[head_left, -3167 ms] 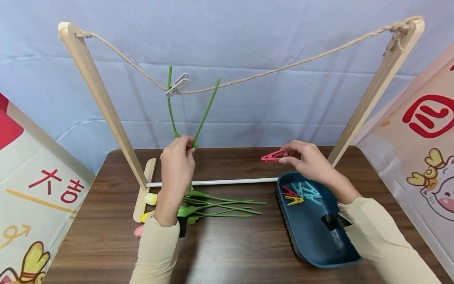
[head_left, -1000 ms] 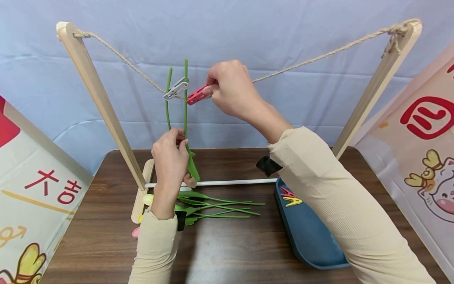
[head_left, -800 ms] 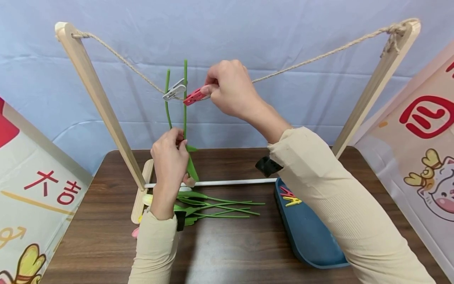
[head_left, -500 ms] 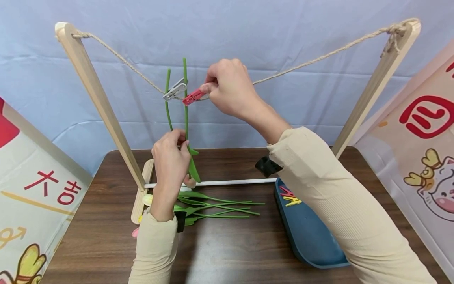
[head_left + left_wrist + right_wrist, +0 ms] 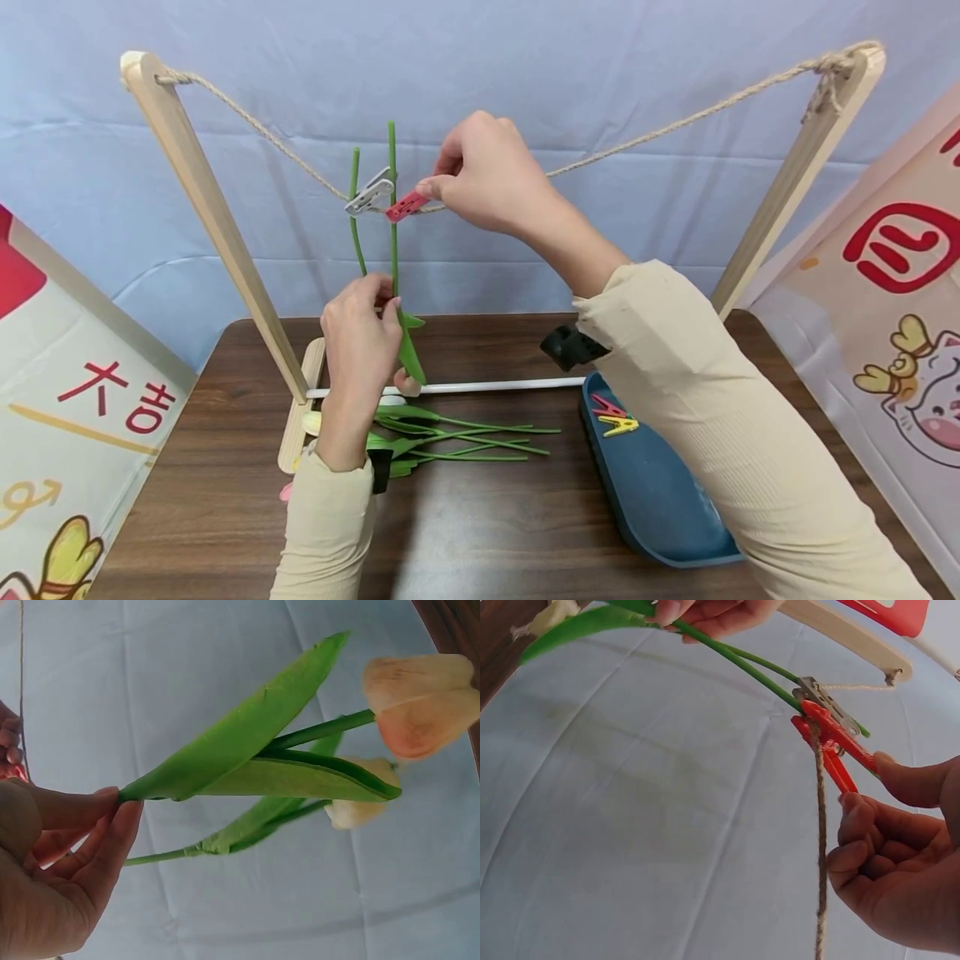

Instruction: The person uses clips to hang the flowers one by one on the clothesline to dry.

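My left hand [image 5: 363,333] pinches an artificial tulip [image 5: 424,697] by its green stem, the pale peach bloom hanging downward. Its stem [image 5: 393,258] stands nearly upright in front of the rope [image 5: 660,129]. Between thumb and fingers, my right hand [image 5: 491,179] holds a red clothespin [image 5: 406,206]. In the right wrist view, the nose of that clothespin [image 5: 829,727] meets the rope and the stem; its exact bite is hard to see. Just left, a grey-white clothespin [image 5: 371,193] holds another tulip's stem [image 5: 356,237] on the rope; that tulip's pale bloom [image 5: 349,815] shows in the left wrist view.
Two wooden posts [image 5: 202,208] carry the rope, with a white rod [image 5: 502,385] low between them. Several tulips [image 5: 465,433] lie on the brown table [image 5: 495,525]. A blue tray [image 5: 667,500] at right holds a red clothespin [image 5: 609,407] and a yellow clothespin [image 5: 618,426].
My right hand has carried the red clothespin from above the tray left and up to the rope. My left hand has brought the tulip stem upright beside the grey-white clothespin.
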The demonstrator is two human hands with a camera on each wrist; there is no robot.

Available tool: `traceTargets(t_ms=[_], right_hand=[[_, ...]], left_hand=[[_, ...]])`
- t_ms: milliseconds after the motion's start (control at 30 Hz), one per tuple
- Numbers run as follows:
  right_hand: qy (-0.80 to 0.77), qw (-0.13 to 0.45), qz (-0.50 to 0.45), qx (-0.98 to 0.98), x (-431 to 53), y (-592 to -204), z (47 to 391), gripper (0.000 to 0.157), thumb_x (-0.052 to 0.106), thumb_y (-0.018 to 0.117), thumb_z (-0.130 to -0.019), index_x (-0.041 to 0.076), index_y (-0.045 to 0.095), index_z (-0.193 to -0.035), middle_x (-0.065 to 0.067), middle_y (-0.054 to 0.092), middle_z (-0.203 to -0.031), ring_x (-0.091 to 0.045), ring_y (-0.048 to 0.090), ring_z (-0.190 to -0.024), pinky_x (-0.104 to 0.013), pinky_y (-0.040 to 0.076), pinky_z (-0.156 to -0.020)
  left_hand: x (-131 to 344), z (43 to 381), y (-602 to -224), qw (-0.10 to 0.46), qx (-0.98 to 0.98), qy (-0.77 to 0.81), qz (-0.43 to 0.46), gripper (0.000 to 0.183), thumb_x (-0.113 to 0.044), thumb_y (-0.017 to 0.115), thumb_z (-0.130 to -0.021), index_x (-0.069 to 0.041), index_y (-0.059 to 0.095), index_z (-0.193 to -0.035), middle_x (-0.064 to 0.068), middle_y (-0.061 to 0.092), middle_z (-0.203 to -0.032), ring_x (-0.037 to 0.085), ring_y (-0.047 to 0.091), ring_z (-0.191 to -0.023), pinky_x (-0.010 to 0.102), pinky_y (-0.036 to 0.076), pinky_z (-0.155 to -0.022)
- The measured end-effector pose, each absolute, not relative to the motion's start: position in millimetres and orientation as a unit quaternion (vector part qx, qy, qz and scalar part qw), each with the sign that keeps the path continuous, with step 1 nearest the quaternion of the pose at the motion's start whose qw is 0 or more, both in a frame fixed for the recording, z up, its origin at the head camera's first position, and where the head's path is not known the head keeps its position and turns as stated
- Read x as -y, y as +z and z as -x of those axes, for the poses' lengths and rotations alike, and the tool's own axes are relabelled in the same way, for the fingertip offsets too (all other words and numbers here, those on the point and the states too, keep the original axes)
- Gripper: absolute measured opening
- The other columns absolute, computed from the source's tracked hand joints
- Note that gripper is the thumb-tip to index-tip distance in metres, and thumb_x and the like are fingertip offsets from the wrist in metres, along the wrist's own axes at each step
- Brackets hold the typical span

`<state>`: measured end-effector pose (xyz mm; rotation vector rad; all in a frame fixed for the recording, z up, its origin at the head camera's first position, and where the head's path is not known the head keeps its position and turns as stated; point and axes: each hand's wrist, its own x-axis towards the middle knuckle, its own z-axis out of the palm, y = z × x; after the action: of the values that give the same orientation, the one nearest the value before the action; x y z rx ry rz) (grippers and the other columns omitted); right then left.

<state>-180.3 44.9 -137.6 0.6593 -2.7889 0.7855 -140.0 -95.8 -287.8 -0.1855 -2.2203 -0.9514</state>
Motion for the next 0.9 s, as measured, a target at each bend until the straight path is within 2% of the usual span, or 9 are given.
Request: traceTargets(t_ms=[267,600,900], right_hand=[[0.272,0.066,-0.218,0.935,-53.9,-136.1,177.5,0.016,0.018,0.064,-0.086,0.003,0.07,-0.085,-0.006,0.064,-0.079,-0.018,0.051,-0.071,-0.027,0.04,-0.059],[0.291,0.012,-0.224,0.93,-78.2,-140.3,174.9,0.017,0.021,0.065,-0.085,0.004,0.071,-0.085,-0.007,0.061,-0.068,-0.019,0.055,-0.059,-0.031,0.041,-0.06],[0.298,-0.079,-0.204,0.929,-129.6,-184.8,185.0,0.015,0.018,0.066,-0.085,0.003,0.07,-0.085,-0.007,0.059,-0.062,-0.02,0.054,-0.059,-0.03,0.04,-0.058]], left_hand=[[97.9,141.9,-290.4,0.328,0.858,-0.39,0.059,0.013,0.004,0.068,-0.078,0.005,0.066,-0.091,0.016,0.066,-0.084,0.028,0.064,-0.075,0.04,0.047,-0.071],[100.2,143.3,-293.3,0.318,0.862,-0.392,0.048,0.013,0.003,0.067,-0.079,0.004,0.067,-0.092,0.015,0.066,-0.085,0.028,0.064,-0.076,0.043,0.044,-0.077],[102.9,142.9,-296.3,0.31,0.866,-0.389,0.038,0.012,0.001,0.066,-0.08,0.003,0.066,-0.093,0.015,0.066,-0.086,0.028,0.063,-0.078,0.043,0.044,-0.075]])
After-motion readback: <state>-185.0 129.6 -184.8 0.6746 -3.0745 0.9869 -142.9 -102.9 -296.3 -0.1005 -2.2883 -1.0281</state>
